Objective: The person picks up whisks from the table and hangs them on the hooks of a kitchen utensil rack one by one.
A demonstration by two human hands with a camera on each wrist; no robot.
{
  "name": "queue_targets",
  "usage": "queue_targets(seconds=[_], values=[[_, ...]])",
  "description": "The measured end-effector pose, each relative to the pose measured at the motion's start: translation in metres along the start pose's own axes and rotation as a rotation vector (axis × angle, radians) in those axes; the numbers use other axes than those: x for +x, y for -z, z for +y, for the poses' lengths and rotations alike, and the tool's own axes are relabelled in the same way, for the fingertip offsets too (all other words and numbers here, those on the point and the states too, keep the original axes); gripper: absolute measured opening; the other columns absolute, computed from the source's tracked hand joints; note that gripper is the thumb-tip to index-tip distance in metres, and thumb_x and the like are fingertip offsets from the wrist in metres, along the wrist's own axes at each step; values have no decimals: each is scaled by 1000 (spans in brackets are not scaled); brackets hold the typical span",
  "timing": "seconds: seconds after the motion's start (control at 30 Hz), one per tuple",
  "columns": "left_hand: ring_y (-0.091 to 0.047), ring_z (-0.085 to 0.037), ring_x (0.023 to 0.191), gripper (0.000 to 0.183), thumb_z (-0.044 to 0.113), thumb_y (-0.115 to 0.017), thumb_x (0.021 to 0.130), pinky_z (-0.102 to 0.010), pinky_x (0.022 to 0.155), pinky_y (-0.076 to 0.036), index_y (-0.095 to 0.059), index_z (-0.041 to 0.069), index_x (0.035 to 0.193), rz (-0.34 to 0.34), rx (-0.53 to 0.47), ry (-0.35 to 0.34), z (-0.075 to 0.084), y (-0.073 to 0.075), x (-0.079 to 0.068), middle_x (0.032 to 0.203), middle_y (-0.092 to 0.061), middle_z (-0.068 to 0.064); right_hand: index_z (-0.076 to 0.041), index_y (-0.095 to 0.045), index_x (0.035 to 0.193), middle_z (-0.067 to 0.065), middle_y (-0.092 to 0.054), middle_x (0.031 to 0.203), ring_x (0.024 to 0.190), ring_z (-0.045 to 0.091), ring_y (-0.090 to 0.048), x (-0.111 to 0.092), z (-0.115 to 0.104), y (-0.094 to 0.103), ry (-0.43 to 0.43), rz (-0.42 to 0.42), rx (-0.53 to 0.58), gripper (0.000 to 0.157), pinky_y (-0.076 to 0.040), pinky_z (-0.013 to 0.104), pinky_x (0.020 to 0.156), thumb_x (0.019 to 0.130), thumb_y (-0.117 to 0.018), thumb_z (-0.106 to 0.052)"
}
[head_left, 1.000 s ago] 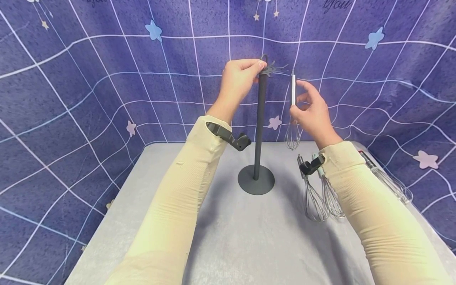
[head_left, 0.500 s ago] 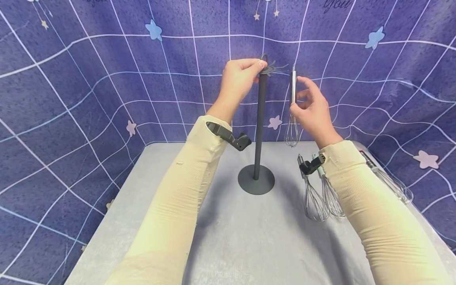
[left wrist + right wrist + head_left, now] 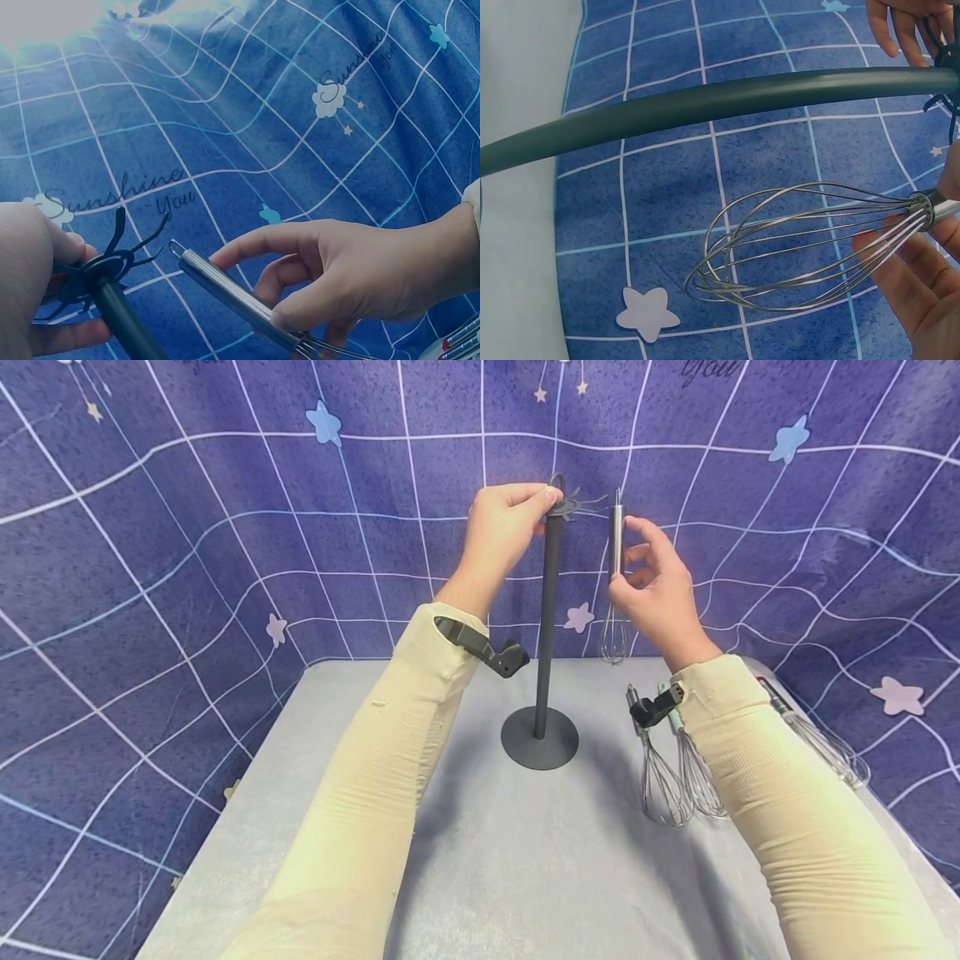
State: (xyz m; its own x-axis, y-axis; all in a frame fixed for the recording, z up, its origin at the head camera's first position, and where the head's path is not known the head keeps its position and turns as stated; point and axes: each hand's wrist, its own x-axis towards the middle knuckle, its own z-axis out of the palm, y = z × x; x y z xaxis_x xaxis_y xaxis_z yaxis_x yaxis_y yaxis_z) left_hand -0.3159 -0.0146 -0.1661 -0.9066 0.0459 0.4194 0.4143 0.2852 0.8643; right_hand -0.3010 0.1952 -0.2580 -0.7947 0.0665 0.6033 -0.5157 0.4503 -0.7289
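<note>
A dark grey stand [image 3: 548, 627] rises from a round base, with curved hooks [image 3: 120, 240] fanning out around its top. My left hand [image 3: 504, 522] pinches the stand's top between thumb and fingers. In my right hand [image 3: 656, 581] a small metal whisk [image 3: 617, 539] is held upright by its steel handle, wires hanging down. The whisk stays apart from the stand, to its right. Its hanging loop [image 3: 175, 246] is close to the hook tips in the left wrist view. The right wrist view shows the wire balloon [image 3: 802, 247] below the fingers.
Two larger whisks lie on the grey table [image 3: 480, 877], one a metal whisk [image 3: 660, 777] and one a whisk with a pale green handle [image 3: 693, 760], partly behind the right sleeve. Another whisk [image 3: 817, 735] lies at the right edge. A patterned blue curtain [image 3: 375, 560] stands behind.
My right hand has raised the small whisk slightly, bringing its loop up to about the height of the hooks. My left hand and the stand have not moved.
</note>
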Motion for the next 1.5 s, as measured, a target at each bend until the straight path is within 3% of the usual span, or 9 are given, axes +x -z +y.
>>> queue_targets(seconds=[0.5, 1.5], values=[[-72, -17, 85, 19, 29, -71, 96, -24, 74, -45, -81, 18, 108, -2, 8, 5, 0, 0, 1, 101, -77, 5, -31, -49, 147, -1, -58, 107, 75, 12, -66, -2, 0, -3, 48, 0, 15, 72, -56, 22, 63, 86, -62, 4], [-73, -15, 84, 20, 29, -71, 96, -24, 78, -48, -81, 17, 108, -10, 4, 0, 0, 1, 0, 103, -77, 3, -34, -46, 150, 4, -62, 114, 79, 15, -66, -6, -1, -10, 66, -42, -5, 75, -55, 24, 65, 87, -64, 3]])
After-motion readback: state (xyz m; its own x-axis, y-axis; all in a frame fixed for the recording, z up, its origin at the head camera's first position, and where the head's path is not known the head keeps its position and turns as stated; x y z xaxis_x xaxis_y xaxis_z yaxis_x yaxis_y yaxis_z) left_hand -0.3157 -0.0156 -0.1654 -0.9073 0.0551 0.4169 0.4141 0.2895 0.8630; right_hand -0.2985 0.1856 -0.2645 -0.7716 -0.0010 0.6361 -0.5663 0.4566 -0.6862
